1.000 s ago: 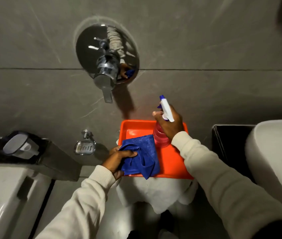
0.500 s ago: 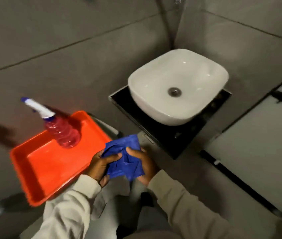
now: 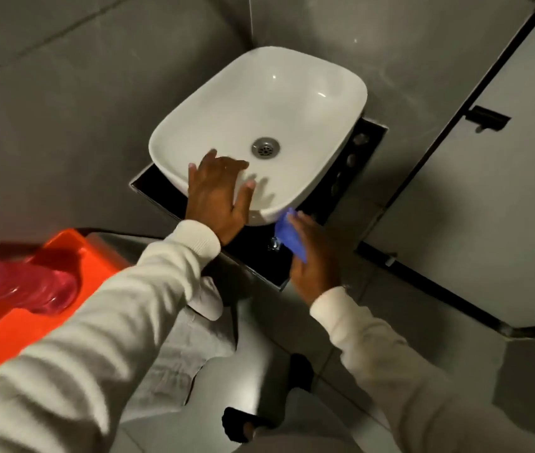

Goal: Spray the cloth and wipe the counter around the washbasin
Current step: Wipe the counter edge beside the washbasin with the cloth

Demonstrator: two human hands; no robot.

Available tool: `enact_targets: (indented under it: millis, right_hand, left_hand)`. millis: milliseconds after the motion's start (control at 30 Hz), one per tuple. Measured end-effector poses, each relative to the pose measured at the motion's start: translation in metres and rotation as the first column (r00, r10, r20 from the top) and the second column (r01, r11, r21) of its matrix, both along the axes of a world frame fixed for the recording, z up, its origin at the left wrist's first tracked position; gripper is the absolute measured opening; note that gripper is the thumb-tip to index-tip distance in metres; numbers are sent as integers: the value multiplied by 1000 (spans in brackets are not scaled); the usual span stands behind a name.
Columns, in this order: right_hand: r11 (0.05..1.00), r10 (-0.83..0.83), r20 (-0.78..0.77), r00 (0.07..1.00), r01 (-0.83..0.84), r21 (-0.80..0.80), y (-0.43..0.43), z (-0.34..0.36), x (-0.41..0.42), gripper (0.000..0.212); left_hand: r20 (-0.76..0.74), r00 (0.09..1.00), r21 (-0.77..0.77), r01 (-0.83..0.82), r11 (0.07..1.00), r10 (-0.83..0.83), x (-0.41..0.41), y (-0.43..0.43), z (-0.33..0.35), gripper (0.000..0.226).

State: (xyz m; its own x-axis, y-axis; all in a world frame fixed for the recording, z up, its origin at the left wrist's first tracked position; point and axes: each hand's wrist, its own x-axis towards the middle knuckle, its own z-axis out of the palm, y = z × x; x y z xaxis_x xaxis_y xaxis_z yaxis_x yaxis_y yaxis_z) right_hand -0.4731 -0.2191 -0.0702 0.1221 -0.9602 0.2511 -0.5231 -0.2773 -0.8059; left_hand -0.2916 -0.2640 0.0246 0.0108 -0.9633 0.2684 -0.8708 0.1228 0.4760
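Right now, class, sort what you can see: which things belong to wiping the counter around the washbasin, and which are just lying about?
Belong to the job:
blue cloth, held in the right hand
black counter
white washbasin, with the left hand on its rim
pink spray bottle

Just lying about:
orange tray under the bottle
black door latch

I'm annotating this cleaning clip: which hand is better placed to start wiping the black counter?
The right hand. Its grip already holds the blue cloth just over the glossy black counter at the white ceramic washbasin's near corner. The left hand is empty, spread on the basin rim.
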Motion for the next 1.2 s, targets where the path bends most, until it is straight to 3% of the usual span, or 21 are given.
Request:
enact_targets:
  millis: [67,167,300,400,533,633,667,767,900,1033,1133,1200]
  right_hand:
    - [996,27,-300,954,-53,-78,-8,-16,7,55]
    - [987,155,-561,813,-103,123,-1,-38,13,70]
    - [984,175,-548,818,-123,131,-1,-49,9,60]
    - [978,202,-617,761,-184,94,-11,-49,-1,54]
    - [986,141,-579,803,-59,159,-4,-51,12,52]
    - [976,215,-600,771,-195,100,0,-54,2,53]
    - [979,200,-602,773,-178,98,-8,-54,-4,52]
    - [979,23,-557,830,93,181,-14,-46,4,52]
    - [987,150,-581,800,-84,139,-8,-44,8,51]
    - [979,57,-599,799,72,189,-12,-44,9,54]
    - [983,183,-674,716,-131,127,-13,-45,6,56]
    - [989,144,-704,695,-89,114,-20,-44,-5,56]
  left_hand:
    - [242,967,211,23,977,-75,-8,-17,-11,67]
    - [445,885,318,-12,948,-138,-11,-29,-34,81]
    - [498,858,267,-9,964,-129,-8,-38,-38,89]
    - [479,864,268,23,963,-154,-6,-39,-33,92]
    - [464,866,286,53,957,-186,-9,-43,-33,94]
    - [463,866,287,52,956,-187,-8,-46,-32,96]
    - [466,864,288,53,956,-189,-9,-46,-32,96]
    - [461,865,304,57,951,-199,-7,-46,-32,96]
    - [436,875,303,80,950,-213,-7,-46,-33,95]
    - [428,880,296,79,952,-206,-5,-46,-33,97]
    - [432,873,299,100,949,-228,-5,-48,-33,98]
    - [440,865,299,113,948,-242,-3,-49,-32,99]
